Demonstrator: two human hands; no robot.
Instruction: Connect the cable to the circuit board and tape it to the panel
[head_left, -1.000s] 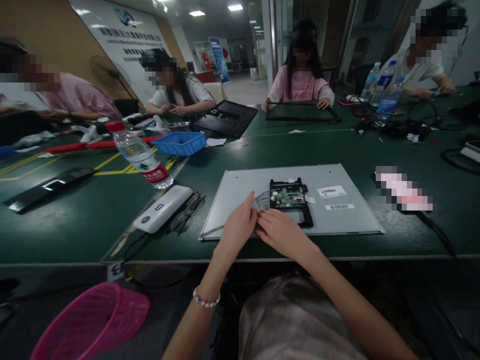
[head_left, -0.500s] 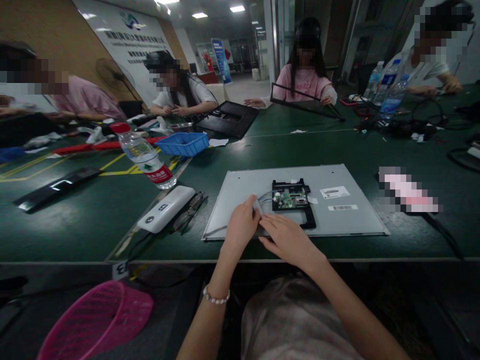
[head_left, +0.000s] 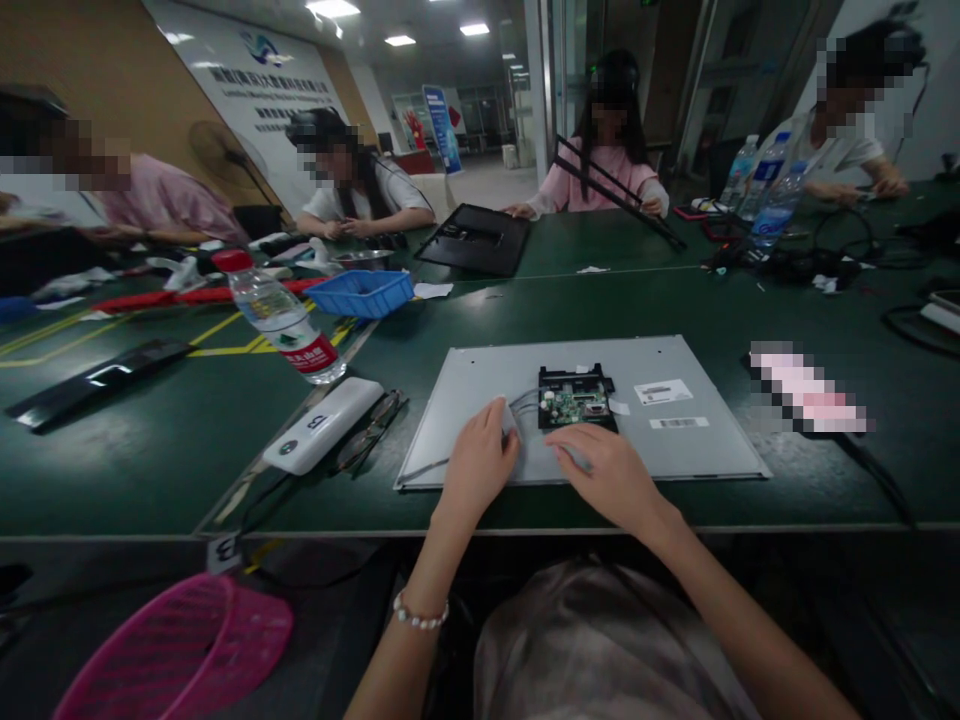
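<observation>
A flat grey display panel [head_left: 701, 440] lies on the table in front of me. On it sits a black bracket [head_left: 574, 376] carrying a green circuit board [head_left: 574, 405]. Grey cables [head_left: 527, 397] run from the board's left side towards my left hand [head_left: 480, 455]. That hand rests on the panel's left half, fingers curled closed by a small pale piece; what they grip is mostly hidden. My right hand [head_left: 611, 475] hovers at the bracket's lower edge, covering part of it. Its thumb and fingers are apart, with nothing visible between them.
Left of the panel lie folded glasses [head_left: 371, 432], a white power bank [head_left: 324, 425] and a leaning water bottle [head_left: 289, 325]. Beyond is a blue basket [head_left: 361, 293]. A cabled, pixelated device [head_left: 814, 390] lies right. Across the table, a person holds a black frame [head_left: 615, 185].
My right hand has moved right, away from my left hand, and its fingers have parted. The left hand stays in place on the panel. Across the table, the black frame has tilted.
</observation>
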